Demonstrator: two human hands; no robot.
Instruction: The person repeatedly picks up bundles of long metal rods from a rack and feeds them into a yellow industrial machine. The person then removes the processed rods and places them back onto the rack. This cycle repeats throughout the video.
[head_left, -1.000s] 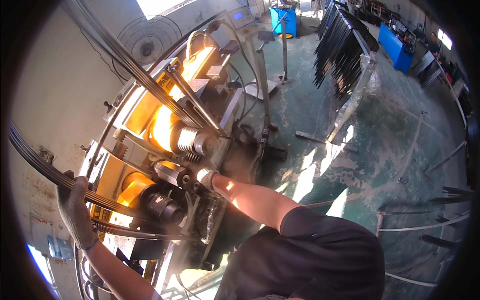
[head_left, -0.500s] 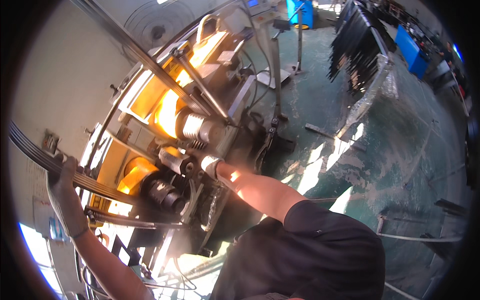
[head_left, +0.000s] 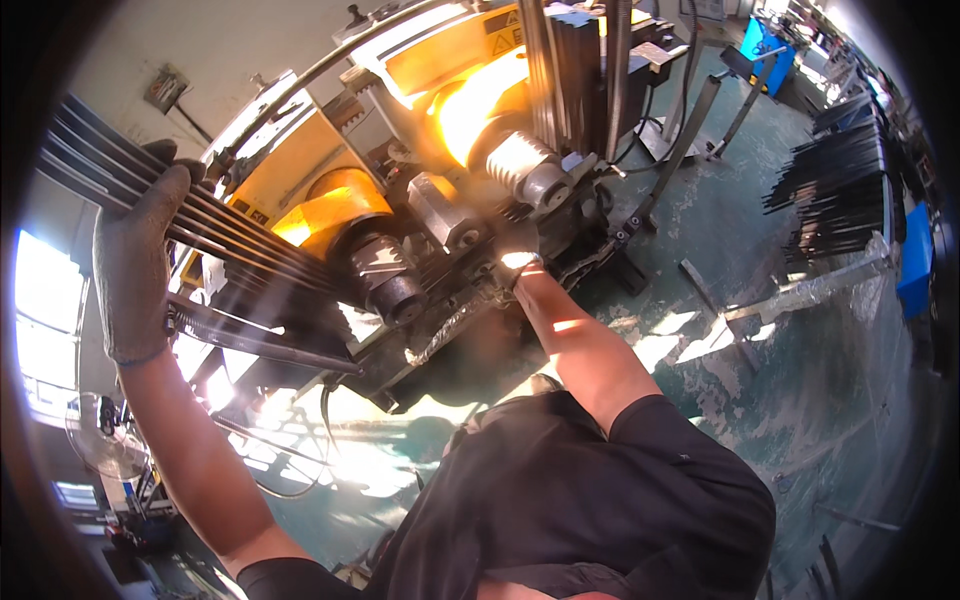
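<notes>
My left hand [head_left: 140,255], in a grey work glove, grips several long dark metal strips [head_left: 250,238], with the thumb over them and the fingertips behind. The strips slant down to the right toward the machine's lower roller shaft [head_left: 385,275], beside a yellow housing [head_left: 340,208]. My right hand [head_left: 517,245], also gloved, reaches between that shaft and a second ridged roller shaft [head_left: 525,168], near a hexagonal metal block [head_left: 442,212]. Blur and glare cover its fingers, so what they touch is hidden.
A spring-wrapped bar [head_left: 255,335] juts from the machine below the strips. Upright metal posts [head_left: 540,80] stand by the far roller. To the right, a rack holds many dark strips [head_left: 835,180]; metal legs [head_left: 750,310] cross the green floor. A fan [head_left: 105,440] stands at lower left.
The view has turned, so the machine sits further right and more level. My left hand still holds the strips, now higher in view. My right hand remains at the machine between the shafts.
</notes>
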